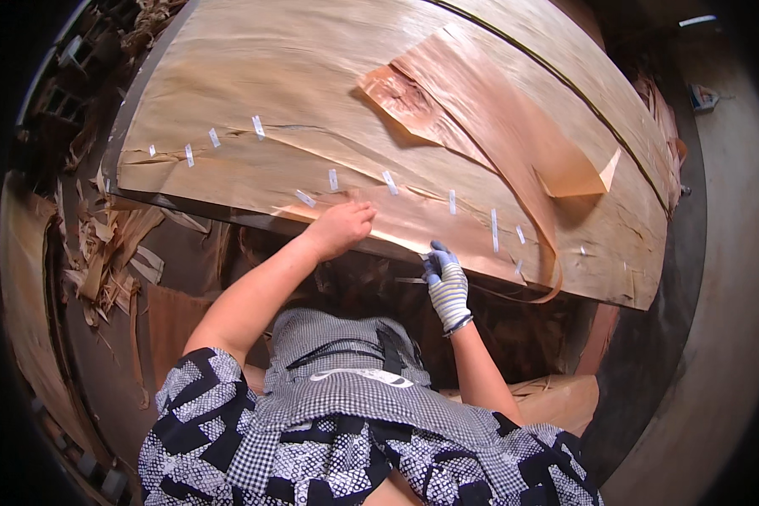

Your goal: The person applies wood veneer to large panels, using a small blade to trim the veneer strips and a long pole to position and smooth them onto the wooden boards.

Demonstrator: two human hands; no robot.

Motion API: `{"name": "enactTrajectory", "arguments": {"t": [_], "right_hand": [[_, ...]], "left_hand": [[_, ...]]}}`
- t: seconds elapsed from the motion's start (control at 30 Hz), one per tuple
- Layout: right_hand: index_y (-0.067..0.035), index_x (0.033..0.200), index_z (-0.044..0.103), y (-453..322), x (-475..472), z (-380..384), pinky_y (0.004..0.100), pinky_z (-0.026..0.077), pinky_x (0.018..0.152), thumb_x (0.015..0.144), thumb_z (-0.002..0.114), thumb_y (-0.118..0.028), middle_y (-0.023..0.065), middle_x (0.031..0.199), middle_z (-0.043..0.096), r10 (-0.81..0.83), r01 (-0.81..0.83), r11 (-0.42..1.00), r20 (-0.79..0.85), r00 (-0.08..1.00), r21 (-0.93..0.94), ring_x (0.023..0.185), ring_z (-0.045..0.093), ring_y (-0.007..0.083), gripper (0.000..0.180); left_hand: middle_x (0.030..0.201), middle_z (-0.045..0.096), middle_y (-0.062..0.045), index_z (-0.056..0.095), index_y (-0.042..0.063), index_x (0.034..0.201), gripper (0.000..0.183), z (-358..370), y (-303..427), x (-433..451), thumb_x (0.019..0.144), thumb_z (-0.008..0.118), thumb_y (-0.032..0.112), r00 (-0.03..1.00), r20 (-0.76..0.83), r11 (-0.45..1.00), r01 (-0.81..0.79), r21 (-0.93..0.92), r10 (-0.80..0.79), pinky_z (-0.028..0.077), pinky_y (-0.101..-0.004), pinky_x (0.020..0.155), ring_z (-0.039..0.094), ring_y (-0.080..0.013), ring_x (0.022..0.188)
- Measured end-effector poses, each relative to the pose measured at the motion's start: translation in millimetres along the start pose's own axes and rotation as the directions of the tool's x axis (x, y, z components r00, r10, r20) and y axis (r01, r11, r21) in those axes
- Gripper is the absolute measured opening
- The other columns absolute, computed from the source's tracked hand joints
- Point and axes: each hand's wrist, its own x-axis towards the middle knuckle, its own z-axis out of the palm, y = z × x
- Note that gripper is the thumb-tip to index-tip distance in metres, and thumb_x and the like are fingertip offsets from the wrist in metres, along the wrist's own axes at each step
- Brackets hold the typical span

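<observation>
A reddish wood veneer patch (411,218) lies along the near edge of a stack of pale veneer sheets (228,76). My left hand (345,228), bare, rests over the patch's left part with its fingers bent and close together; whether they pinch anything is hidden. At the near edge, my right hand (446,278) wears a striped knit glove with bluish fingertips. A small pale piece shows at its fingertips, and a thin light strip (411,279) juts left from it, too small to identify. Short white tape strips (389,183) cross the patch's seam and nearby cracks.
A larger loose reddish veneer piece (481,126) lies folded and curled across the stack, one narrow tail hanging over the near edge. Torn veneer scraps (111,253) litter the floor at left. Another stack of sheets (31,253) stands at far left. A bottle-like container (703,98) is at right.
</observation>
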Motion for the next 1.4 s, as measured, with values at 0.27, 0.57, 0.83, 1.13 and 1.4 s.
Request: {"name": "enactTrajectory", "arguments": {"t": [0.27, 0.57, 0.83, 1.13, 1.4], "right_hand": [[-0.012, 0.095, 0.056, -9, 36, -36, 0.0402, 0.048, 0.067, 0.076, 0.060, -0.011, 0.0096, 0.100, 0.059, -0.215, 0.144, 0.845, -0.081, 0.973, -0.514, 0.081, 0.059, 0.0317, 0.019], [-0.010, 0.089, 0.060, -41, 55, -73, 0.0354, 0.049, 0.069, 0.075, 0.062, -0.009, 0.0087, 0.098, 0.061, -0.396, 0.299, 0.781, -0.063, 0.916, -0.548, 0.081, 0.060, 0.0299, 0.014], [-0.008, 0.093, 0.060, -4, -37, -64, 0.0321, 0.049, 0.074, 0.076, 0.059, -0.003, 0.0133, 0.107, 0.059, -0.348, 0.327, 0.935, 0.168, 0.922, 0.138, 0.087, 0.061, 0.0259, 0.018], [-0.004, 0.101, 0.056, 109, -114, -133, 0.0186, 0.041, 0.046, 0.085, 0.058, -0.026, 0.0044, 0.083, 0.062, 0.541, -0.531, 0.385, 0.281, 0.792, 0.755, 0.070, 0.061, 0.0123, 0.027], [-0.015, 0.096, 0.057, 214, -68, -143, 0.0218, 0.040, 0.043, 0.087, 0.055, -0.019, 0.0040, 0.081, 0.062, 0.495, -0.093, -0.402, 0.302, 0.815, 0.911, 0.069, 0.060, 0.0138, 0.010]], "left_hand": [[0.116, 0.054, -0.007, 0.057, 0.008, 0.102, 0.028, -29, 53, 17, 0.074, 0.054, 0.011, 0.983, -0.180, 0.999, 0.026, 0.025, -0.021, 0.040, -0.0345, 0.092, 0.051, -0.0214, 0.107], [0.139, 0.031, -0.010, 0.026, 0.009, 0.136, 0.084, 32, 64, 43, 0.070, 0.065, 0.044, 0.949, 0.111, 0.953, 0.283, 0.112, -0.295, 0.016, -0.0431, 0.108, 0.026, -0.0248, 0.129], [0.135, 0.034, -0.012, 0.034, 0.004, 0.131, 0.070, 48, 111, -64, 0.071, 0.064, 0.025, 0.882, 0.256, 0.908, 0.334, 0.253, -0.396, 0.016, -0.0452, 0.108, 0.027, -0.0271, 0.128], [0.110, 0.055, -0.013, 0.054, 0.004, 0.110, 0.038, 96, 168, -15, 0.073, 0.059, 0.012, 0.823, 0.461, 0.868, 0.457, -0.194, -0.330, 0.043, -0.0384, 0.088, 0.053, -0.0298, 0.101], [0.138, 0.035, -0.006, 0.037, 0.004, 0.130, 0.057, 159, 244, 197, 0.076, 0.051, 0.015, 0.959, 0.251, 0.987, -0.152, 0.054, 0.134, 0.031, -0.0337, 0.100, 0.037, -0.0217, 0.123]]}}
